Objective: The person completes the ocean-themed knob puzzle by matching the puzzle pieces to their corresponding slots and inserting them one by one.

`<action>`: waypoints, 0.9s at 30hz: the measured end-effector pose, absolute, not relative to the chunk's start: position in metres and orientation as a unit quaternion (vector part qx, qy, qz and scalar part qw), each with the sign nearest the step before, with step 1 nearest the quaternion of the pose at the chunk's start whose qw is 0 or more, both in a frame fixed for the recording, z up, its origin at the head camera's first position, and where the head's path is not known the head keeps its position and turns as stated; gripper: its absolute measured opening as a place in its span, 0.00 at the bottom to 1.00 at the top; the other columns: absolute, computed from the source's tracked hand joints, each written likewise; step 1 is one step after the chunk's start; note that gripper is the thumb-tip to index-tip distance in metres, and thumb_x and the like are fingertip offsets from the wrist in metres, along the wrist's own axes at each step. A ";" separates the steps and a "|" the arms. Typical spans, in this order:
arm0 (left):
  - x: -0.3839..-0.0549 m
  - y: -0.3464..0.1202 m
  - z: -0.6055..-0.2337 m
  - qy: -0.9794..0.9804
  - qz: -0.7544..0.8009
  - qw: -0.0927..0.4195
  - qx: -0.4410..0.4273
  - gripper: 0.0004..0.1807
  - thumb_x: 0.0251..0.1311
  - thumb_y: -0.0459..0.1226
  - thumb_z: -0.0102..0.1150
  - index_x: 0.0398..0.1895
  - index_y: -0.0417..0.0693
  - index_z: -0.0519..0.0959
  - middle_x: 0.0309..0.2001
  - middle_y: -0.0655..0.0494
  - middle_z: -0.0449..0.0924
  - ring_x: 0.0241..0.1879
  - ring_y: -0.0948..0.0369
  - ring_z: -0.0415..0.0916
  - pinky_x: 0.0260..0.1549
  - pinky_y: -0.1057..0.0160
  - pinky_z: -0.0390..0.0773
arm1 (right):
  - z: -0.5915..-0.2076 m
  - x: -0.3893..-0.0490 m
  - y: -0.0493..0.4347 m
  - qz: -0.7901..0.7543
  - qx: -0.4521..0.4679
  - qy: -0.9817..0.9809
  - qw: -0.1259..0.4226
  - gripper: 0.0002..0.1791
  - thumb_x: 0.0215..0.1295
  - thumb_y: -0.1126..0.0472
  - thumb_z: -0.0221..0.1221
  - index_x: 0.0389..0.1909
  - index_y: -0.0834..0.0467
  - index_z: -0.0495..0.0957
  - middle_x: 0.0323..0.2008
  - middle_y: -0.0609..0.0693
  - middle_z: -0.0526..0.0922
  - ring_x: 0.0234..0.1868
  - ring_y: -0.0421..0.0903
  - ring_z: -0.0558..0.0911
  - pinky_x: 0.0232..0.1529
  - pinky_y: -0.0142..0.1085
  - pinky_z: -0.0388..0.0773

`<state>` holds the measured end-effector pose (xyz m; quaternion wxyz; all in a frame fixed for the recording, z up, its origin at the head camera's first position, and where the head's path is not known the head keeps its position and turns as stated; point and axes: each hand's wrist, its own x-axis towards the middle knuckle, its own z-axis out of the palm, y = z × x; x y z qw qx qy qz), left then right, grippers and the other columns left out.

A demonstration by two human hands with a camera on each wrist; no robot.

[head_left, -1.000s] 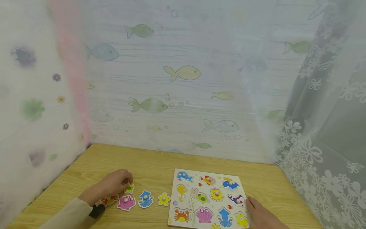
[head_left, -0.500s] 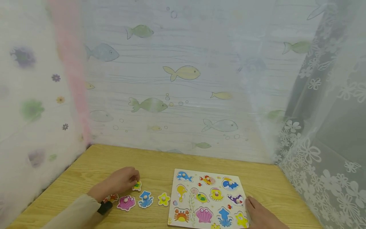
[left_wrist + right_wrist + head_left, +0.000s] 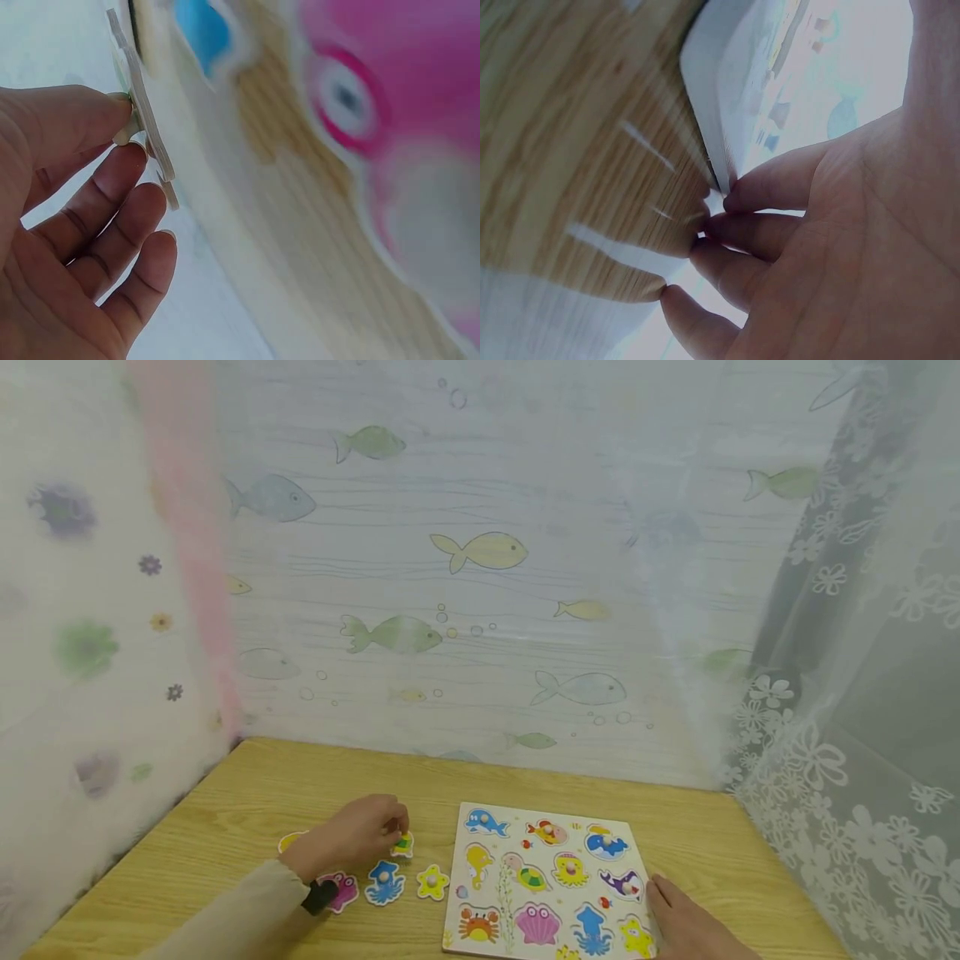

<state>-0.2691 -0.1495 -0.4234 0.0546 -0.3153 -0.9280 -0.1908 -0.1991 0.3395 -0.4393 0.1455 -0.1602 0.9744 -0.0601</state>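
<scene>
The left grip (image 3: 360,832) is pinching a turtle (image 3: 404,845), counter (image 3: 431,827) separating it from the board (image 3: 567,899), whose edge the loosely spread right grip (image 3: 692,922) is touching.

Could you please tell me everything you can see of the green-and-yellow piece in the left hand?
The green-and-yellow piece has a pale border and is partly hidden by the left hand. The left wrist view shows it nearly edge-on: thin, flat, wood-looking, with a small knob by which it is pinched. It appears held above the table, left of the puzzle board and just beyond the blue squid piece; its full outline is hidden.
</scene>
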 end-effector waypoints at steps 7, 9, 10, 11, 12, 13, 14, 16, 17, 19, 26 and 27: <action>-0.275 -0.123 -0.422 -0.920 -0.179 0.054 -0.344 0.05 0.56 0.32 0.60 0.29 0.53 0.81 0.27 0.67 0.72 0.27 0.70 0.66 0.27 0.66 0.72 | -0.440 -0.198 0.340 -0.063 -0.154 0.974 0.153 0.66 0.43 0.25 0.61 0.67 0.76 0.55 0.67 0.72 0.56 0.67 0.66 0.58 0.58 0.59 0.63; -0.275 -0.116 -0.421 -0.918 -0.175 0.055 -0.351 0.04 0.56 0.33 0.61 0.29 0.53 0.81 0.27 0.67 0.71 0.26 0.70 0.66 0.27 0.67 0.72 | -0.440 -0.198 0.340 -0.065 -0.159 0.974 0.147 0.65 0.44 0.26 0.61 0.66 0.76 0.55 0.67 0.72 0.56 0.67 0.67 0.58 0.58 0.59 0.63; -0.275 -0.112 -0.422 -0.918 -0.170 0.056 -0.353 0.04 0.56 0.33 0.61 0.29 0.53 0.81 0.27 0.67 0.71 0.26 0.70 0.66 0.27 0.68 0.72 | -0.440 -0.197 0.340 -0.067 -0.157 0.974 0.145 0.66 0.44 0.26 0.61 0.66 0.76 0.55 0.67 0.72 0.56 0.67 0.66 0.59 0.58 0.58 0.64; -0.275 -0.109 -0.422 -0.918 -0.168 0.056 -0.355 0.04 0.56 0.33 0.61 0.29 0.53 0.81 0.27 0.67 0.70 0.26 0.70 0.65 0.27 0.68 0.71 | -0.440 -0.197 0.339 -0.068 -0.158 0.975 0.142 0.65 0.45 0.26 0.61 0.66 0.76 0.55 0.67 0.72 0.56 0.67 0.66 0.59 0.57 0.58 0.64; -0.276 -0.105 -0.422 -0.917 -0.166 0.056 -0.357 0.04 0.56 0.34 0.62 0.29 0.53 0.81 0.27 0.67 0.70 0.26 0.70 0.65 0.27 0.68 0.71 | -0.440 -0.197 0.339 -0.068 -0.159 0.975 0.138 0.65 0.44 0.26 0.61 0.66 0.77 0.55 0.67 0.71 0.57 0.67 0.66 0.59 0.57 0.58 0.65; -0.276 -0.102 -0.422 -0.917 -0.165 0.056 -0.360 0.04 0.56 0.34 0.61 0.29 0.53 0.81 0.27 0.67 0.70 0.26 0.70 0.65 0.27 0.69 0.71 | -0.439 -0.197 0.338 -0.068 -0.155 0.976 0.137 0.66 0.44 0.26 0.61 0.66 0.76 0.55 0.67 0.71 0.57 0.67 0.66 0.60 0.57 0.58 0.65; -0.276 -0.099 -0.422 -0.915 -0.166 0.056 -0.363 0.04 0.56 0.34 0.61 0.29 0.53 0.81 0.27 0.67 0.70 0.26 0.70 0.65 0.28 0.68 0.71 | -0.439 -0.197 0.338 -0.069 -0.153 0.976 0.136 0.66 0.43 0.26 0.61 0.66 0.76 0.56 0.67 0.71 0.57 0.67 0.66 0.60 0.57 0.58 0.65; -0.277 -0.093 -0.422 -0.913 -0.166 0.053 -0.370 0.04 0.56 0.34 0.61 0.29 0.53 0.81 0.26 0.67 0.71 0.27 0.70 0.65 0.28 0.69 0.71 | -0.439 -0.197 0.336 -0.068 -0.148 0.977 0.135 0.67 0.42 0.25 0.61 0.66 0.76 0.56 0.67 0.70 0.57 0.66 0.65 0.60 0.57 0.57 0.65; -0.277 -0.090 -0.422 -0.911 -0.166 0.051 -0.374 0.04 0.57 0.33 0.61 0.29 0.53 0.81 0.27 0.67 0.71 0.27 0.70 0.65 0.28 0.69 0.71 | -0.439 -0.196 0.336 -0.066 -0.149 0.978 0.134 0.67 0.42 0.25 0.61 0.66 0.76 0.56 0.67 0.70 0.57 0.66 0.65 0.60 0.57 0.57 0.65; -0.277 -0.083 -0.422 -0.910 -0.164 0.045 -0.378 0.04 0.58 0.34 0.60 0.30 0.54 0.81 0.27 0.67 0.71 0.27 0.70 0.65 0.29 0.69 0.71 | -0.439 -0.196 0.335 -0.068 -0.143 0.978 0.137 0.67 0.41 0.24 0.61 0.66 0.76 0.56 0.67 0.69 0.57 0.66 0.64 0.61 0.58 0.57 0.65; -0.275 -0.064 -0.420 -0.905 -0.158 0.034 -0.394 0.04 0.58 0.34 0.61 0.30 0.54 0.82 0.28 0.68 0.72 0.27 0.70 0.65 0.30 0.70 0.70 | -0.439 -0.195 0.335 -0.074 -0.132 0.979 0.140 0.67 0.42 0.24 0.60 0.67 0.76 0.55 0.67 0.69 0.57 0.66 0.63 0.60 0.58 0.58 0.63; -0.275 -0.061 -0.420 -0.905 -0.156 0.034 -0.395 0.04 0.58 0.34 0.61 0.30 0.53 0.82 0.28 0.68 0.73 0.27 0.70 0.66 0.30 0.70 0.71 | -0.439 -0.195 0.335 -0.073 -0.132 0.979 0.139 0.67 0.43 0.24 0.60 0.66 0.76 0.55 0.67 0.69 0.57 0.67 0.64 0.60 0.58 0.58 0.63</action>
